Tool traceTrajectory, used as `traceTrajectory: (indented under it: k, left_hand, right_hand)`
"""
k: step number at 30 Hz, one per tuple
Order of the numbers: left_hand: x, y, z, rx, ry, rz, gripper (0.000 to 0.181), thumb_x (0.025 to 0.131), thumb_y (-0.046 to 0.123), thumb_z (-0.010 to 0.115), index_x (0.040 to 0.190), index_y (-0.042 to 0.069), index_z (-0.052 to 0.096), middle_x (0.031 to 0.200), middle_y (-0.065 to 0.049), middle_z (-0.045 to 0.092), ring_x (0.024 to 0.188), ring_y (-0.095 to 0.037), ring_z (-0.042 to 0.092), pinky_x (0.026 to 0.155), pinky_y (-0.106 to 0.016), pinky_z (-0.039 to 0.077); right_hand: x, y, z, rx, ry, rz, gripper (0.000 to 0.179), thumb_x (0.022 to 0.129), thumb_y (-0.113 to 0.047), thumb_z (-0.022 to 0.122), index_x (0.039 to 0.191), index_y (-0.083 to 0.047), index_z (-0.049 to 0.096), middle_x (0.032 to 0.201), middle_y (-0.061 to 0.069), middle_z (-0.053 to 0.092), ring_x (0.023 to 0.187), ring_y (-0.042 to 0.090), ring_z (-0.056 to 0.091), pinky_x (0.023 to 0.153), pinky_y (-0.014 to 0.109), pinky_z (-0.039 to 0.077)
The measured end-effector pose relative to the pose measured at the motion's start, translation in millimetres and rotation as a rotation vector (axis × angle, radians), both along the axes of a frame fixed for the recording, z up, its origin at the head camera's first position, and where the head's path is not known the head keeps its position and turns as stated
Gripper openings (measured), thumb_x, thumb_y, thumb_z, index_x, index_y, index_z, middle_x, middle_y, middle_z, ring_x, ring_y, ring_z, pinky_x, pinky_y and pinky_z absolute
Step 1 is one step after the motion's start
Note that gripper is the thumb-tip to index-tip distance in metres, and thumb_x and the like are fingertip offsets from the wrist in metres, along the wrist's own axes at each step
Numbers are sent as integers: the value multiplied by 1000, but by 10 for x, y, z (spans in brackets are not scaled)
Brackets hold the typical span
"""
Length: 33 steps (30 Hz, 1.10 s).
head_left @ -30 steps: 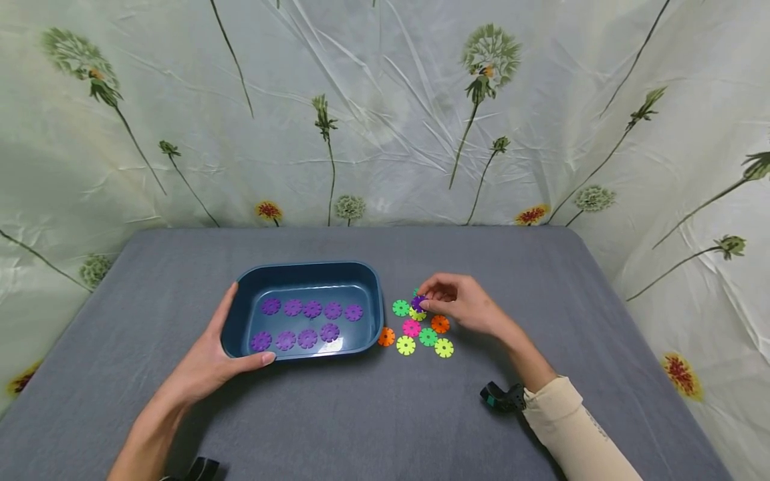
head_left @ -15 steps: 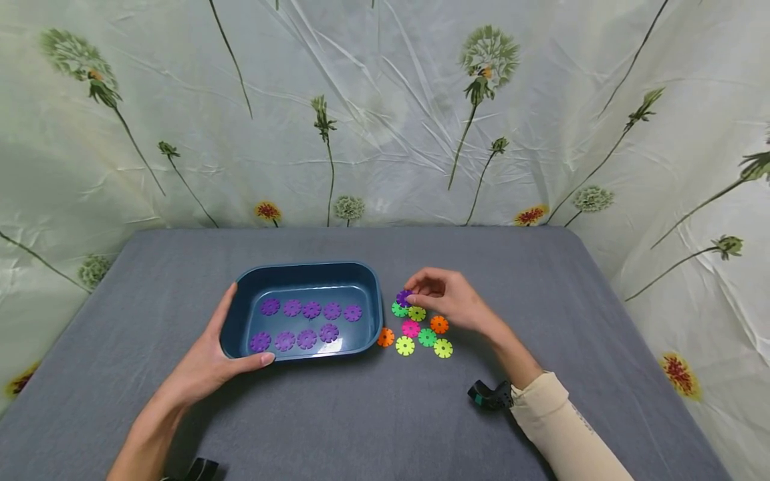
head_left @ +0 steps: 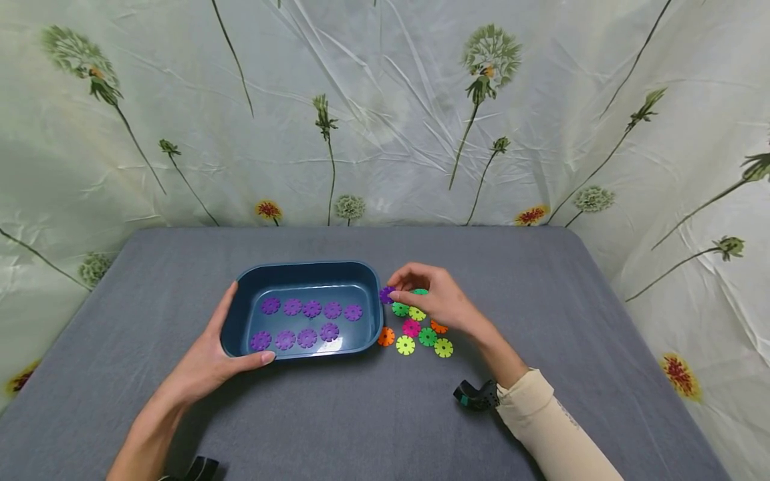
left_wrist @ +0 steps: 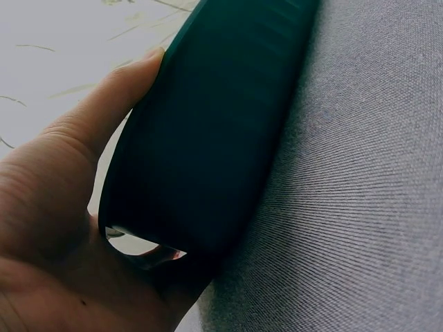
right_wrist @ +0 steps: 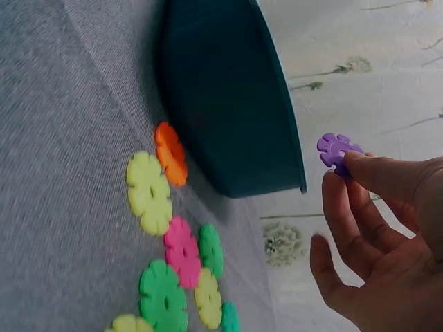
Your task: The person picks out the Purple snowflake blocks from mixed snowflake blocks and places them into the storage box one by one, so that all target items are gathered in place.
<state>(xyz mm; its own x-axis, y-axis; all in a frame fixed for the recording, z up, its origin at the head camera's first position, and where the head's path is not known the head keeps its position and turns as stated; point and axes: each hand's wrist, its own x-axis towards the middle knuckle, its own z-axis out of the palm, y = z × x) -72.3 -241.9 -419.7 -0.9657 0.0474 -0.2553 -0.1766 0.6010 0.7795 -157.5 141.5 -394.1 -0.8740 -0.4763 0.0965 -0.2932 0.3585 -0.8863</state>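
Note:
A dark blue rectangular basin (head_left: 301,270) stands on the grey cloth, with several purple snowflake discs (head_left: 312,309) lying in two rows on its bottom. My left hand (head_left: 210,361) grips the basin's left end, thumb over the near rim; in the left wrist view the thumb (left_wrist: 131,83) lies along the rim. Between thumb and fingertips my right hand (head_left: 436,294) pinches one purple snowflake disc (right_wrist: 336,151), raised just outside the basin's right rim. Under and beside that hand lie several loose discs, among them a pink disc (head_left: 412,328) and an orange disc (head_left: 386,337).
Yellow disc (head_left: 406,345) and green disc (head_left: 428,337) lie close to the basin's right side. A grey cloth (head_left: 361,421) covers the table. Behind it hangs a pale curtain (head_left: 397,133) with printed flowers. Each wrist carries a black camera mount (head_left: 476,395).
My right hand has moved left with the purple disc, from over the loose discs to beside the basin's right rim. The left hand and basin have stayed put.

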Motion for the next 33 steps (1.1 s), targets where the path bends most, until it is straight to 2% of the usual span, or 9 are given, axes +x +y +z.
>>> traceTrajectory:
  k: [3, 8, 16, 25, 33]
  left_hand:
    - [-4, 1, 2, -4, 0, -1, 136, 83, 38, 87, 164, 37, -21, 174, -27, -5, 152, -61, 15, 110, -84, 25]
    - [10, 5, 13, -9, -1, 3, 136, 82, 40, 88, 163, 40, -21, 175, -26, -4, 152, -61, 16, 110, -84, 25]
    - [1, -4, 11, -20, -5, -5, 135, 83, 40, 87, 164, 38, -22, 174, -27, -5, 151, -62, 16, 109, -84, 25]
    - [12, -20, 2, -23, 8, -13, 134, 83, 37, 87, 165, 37, -20, 174, -27, -4, 151, -62, 15, 109, -85, 24]
    - [-2, -16, 1, -7, -6, -11, 135, 83, 38, 87, 164, 38, -21, 174, -26, -7, 152, -62, 13, 110, -84, 23]
  right_hand:
    - [-3, -48, 9, -10, -1, -2, 13, 97, -12, 75, 109, -8, 74, 104, 10, 73, 93, 20, 67, 89, 43, 58]
    - [0, -131, 6, -24, -9, 11, 13, 96, -11, 75, 108, -9, 75, 104, 9, 74, 94, 20, 67, 91, 46, 56]
    - [19, -258, -25, -21, -17, 64, 13, 96, -12, 75, 109, -11, 75, 104, 7, 75, 92, 17, 68, 86, 41, 58]
    - [19, -367, -15, 7, -5, 120, 13, 96, -12, 76, 109, -12, 76, 102, 4, 75, 91, 13, 68, 87, 40, 56]
    - [7, -449, -34, 64, 47, 150, 13, 94, -10, 77, 107, -13, 77, 101, 3, 76, 88, 11, 68, 85, 34, 56]
